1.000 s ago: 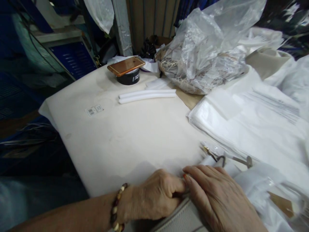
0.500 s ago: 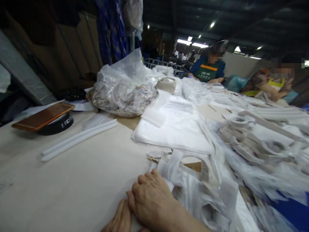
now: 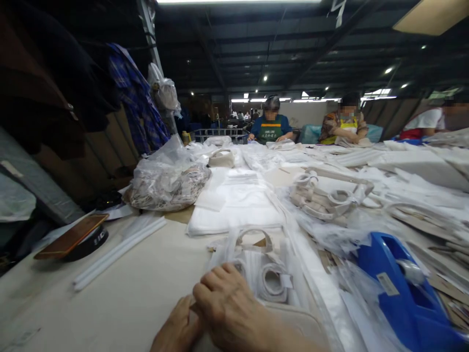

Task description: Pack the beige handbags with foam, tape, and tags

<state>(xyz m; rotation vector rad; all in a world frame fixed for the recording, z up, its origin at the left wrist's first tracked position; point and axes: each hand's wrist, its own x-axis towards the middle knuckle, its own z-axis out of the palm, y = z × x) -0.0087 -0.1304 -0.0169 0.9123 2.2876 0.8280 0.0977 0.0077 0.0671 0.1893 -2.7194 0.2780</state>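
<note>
At the bottom centre, my right hand (image 3: 225, 305) is closed, its fingers curled down and its back towards me. My left hand (image 3: 179, 325) is tucked close against it on the left, thumb up and fingers bent. What they grip is mostly hidden; a little beige material shows between them. Under my right forearm lies a flat beige piece with a stitched edge (image 3: 302, 318), perhaps a bag. Just beyond my right hand, a beige strap roll (image 3: 273, 283) and a curved beige strap (image 3: 252, 237) lie in clear plastic wrap.
A white cloth stack (image 3: 238, 208) lies ahead, with a bulging plastic bag (image 3: 168, 188) behind left. Two white rods (image 3: 120, 252) and a brown-cased phone (image 3: 73, 237) on a black roll are left. A blue tape dispenser (image 3: 403, 293) stands right. Several people sit across the table.
My view has swung right and levelled, bringing the blue dispenser and a further person into sight. My hands stay close together; the beige piece under my right forearm now shows.
</note>
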